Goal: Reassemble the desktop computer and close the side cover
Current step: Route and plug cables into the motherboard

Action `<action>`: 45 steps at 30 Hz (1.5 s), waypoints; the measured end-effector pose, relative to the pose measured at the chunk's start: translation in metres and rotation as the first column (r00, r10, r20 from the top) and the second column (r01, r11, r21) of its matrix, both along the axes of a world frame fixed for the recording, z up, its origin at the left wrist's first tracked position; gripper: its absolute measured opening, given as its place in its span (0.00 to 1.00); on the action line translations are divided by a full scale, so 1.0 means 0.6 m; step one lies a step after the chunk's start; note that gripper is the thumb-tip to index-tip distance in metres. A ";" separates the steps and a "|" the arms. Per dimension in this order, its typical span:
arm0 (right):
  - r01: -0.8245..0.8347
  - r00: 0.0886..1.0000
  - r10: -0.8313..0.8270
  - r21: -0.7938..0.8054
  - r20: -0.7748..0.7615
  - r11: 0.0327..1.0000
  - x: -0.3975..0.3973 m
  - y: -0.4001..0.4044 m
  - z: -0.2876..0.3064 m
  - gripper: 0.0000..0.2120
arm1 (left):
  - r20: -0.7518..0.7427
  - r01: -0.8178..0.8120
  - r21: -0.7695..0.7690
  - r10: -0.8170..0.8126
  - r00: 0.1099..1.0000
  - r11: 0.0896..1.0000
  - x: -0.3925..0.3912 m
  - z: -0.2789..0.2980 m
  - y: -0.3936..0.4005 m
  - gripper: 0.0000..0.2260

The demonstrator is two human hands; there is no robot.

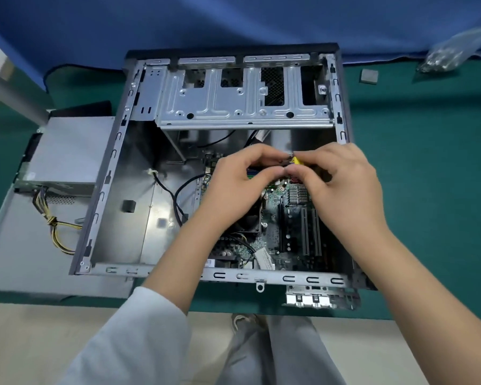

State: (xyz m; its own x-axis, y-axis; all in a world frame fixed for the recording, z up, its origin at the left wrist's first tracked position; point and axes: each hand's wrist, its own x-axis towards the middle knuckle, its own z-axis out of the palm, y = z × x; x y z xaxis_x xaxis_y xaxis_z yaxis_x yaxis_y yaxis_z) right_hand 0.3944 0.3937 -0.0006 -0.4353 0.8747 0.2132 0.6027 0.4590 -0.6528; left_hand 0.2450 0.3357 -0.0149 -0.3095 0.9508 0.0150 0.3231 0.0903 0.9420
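bare matt metal case (106, 184), green cloth table cover (428, 162), clear plastic bag (453, 51)

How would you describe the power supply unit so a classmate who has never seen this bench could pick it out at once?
Start from the open computer case lying on the green table mat. Look just outside the case's left wall: the power supply unit is the plain grey metal box resting on the detached side panel. Unlike anything nearby, a bundle of yellow and black wires trails from its near end.
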 end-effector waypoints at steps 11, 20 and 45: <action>0.047 0.997 -0.044 0.050 -0.059 0.998 0.008 0.011 0.003 0.12 | 0.093 -0.020 -0.079 0.027 0.995 0.997 0.006 0.007 0.033 0.10; 0.246 0.969 -0.231 -0.297 0.086 0.923 0.005 0.066 -0.018 0.19 | -0.491 0.034 -0.494 -0.310 0.814 0.869 0.073 -0.051 0.090 0.10; 0.263 0.965 -0.252 -0.266 0.072 0.928 0.012 0.078 -0.033 0.17 | -0.422 -0.067 -0.556 -0.212 0.882 0.829 0.092 -0.111 0.147 0.07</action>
